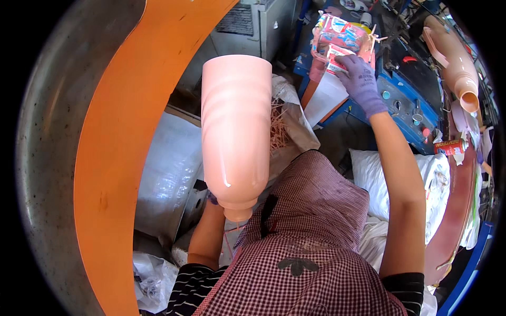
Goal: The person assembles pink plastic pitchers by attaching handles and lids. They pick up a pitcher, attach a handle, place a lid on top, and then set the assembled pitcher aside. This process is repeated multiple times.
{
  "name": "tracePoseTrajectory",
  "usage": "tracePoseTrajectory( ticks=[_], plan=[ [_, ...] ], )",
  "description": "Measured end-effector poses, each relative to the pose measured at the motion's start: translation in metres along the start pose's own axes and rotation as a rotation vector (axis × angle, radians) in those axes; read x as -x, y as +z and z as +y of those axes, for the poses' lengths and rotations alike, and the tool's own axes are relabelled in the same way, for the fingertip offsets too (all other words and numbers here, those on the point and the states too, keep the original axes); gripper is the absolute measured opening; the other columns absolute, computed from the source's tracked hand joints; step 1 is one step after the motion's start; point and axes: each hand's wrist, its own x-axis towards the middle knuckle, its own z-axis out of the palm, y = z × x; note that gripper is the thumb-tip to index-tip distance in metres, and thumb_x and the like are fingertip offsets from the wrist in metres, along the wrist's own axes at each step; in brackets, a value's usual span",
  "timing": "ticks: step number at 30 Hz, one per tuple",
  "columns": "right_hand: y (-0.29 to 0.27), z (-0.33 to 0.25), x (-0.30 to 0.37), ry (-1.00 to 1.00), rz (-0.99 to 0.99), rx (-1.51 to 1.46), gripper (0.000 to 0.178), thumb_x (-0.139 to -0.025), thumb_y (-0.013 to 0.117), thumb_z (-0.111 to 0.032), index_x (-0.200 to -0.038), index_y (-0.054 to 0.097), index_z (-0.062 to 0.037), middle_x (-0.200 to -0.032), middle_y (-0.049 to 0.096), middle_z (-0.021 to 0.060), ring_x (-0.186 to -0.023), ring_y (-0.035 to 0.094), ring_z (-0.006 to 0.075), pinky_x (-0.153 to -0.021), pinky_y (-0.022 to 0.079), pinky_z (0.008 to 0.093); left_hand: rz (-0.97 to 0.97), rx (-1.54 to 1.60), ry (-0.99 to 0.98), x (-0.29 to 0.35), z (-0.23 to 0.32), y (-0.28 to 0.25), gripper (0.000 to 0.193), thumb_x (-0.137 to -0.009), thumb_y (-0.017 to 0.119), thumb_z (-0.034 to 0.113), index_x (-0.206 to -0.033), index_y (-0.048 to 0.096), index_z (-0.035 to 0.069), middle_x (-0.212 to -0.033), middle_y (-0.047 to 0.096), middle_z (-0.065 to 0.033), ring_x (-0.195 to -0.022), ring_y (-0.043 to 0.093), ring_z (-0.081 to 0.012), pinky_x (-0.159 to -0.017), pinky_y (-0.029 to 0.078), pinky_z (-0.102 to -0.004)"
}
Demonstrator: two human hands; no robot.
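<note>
A large glossy pink plastic bottle [237, 121] is held up in front of me, its narrow neck pointing down toward my apron. A thin strand hangs from the neck. My left hand [212, 198], in a purple glove, supports the bottle near its shoulder; the bottle hides nearly all of its fingers. At the upper right, my right hand [360, 81], also gloved in purple, reaches to a pink basket [318, 50]. Its thumb and fingers are around a red-and-white packet [337, 67] at the basket's near side. A white sheet [327, 97] hangs below that packet.
A curved orange panel [113, 152] stands on my left. Behind the bottle is an open sack [298, 124] with pink plastic scraps. On the right are a blue workbench [406, 100] with small parts, another pink bottle [458, 68], a red spray can [450, 147] and white sacks [369, 168].
</note>
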Motion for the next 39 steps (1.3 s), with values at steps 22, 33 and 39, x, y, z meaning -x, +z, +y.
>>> tracePoseTrajectory(
  ticks=[22, 33, 39],
  plan=[
    [0.003, -0.011, -0.001, 0.102, 0.138, -0.245, 0.030, -0.080, 0.065, -0.014, -0.111, 0.066, -0.0113, -0.112, 0.061, 0.0123, -0.110, 0.055, 0.0335, -0.095, 0.045, 0.0436, 0.280, -1.045, 0.196, 0.032, 0.003, 0.028, 0.033, -0.085, 0.070, 0.019, -0.110, 0.067, -0.002, -0.093, 0.069, -0.0048, -0.082, 0.062, -0.0125, -0.077, 0.050, -0.0270],
    [0.000, -0.033, 0.000, 0.077, 0.174, -0.012, 0.026, -0.077, 0.070, -0.017, -0.101, 0.064, -0.0096, -0.104, 0.061, 0.0122, -0.102, 0.058, 0.0316, -0.089, 0.047, 0.0440, -0.238, -1.545, 0.511, 0.018, -0.026, 0.104, 0.035, -0.069, 0.082, 0.013, -0.101, 0.070, 0.003, -0.098, 0.069, -0.0170, -0.096, 0.065, -0.0359, -0.086, 0.052, -0.0435],
    [0.017, -0.014, -0.001, 0.218, 0.100, -0.159, 0.025, -0.080, 0.067, -0.019, -0.104, 0.065, -0.0101, -0.105, 0.062, 0.0118, -0.102, 0.059, 0.0314, -0.091, 0.046, 0.0425, -0.247, -1.534, 0.573, 0.014, -0.033, 0.112, 0.035, -0.068, 0.082, 0.014, -0.099, 0.070, 0.004, -0.093, 0.069, -0.0149, -0.094, 0.065, -0.0376, -0.085, 0.052, -0.0429]
  ],
)
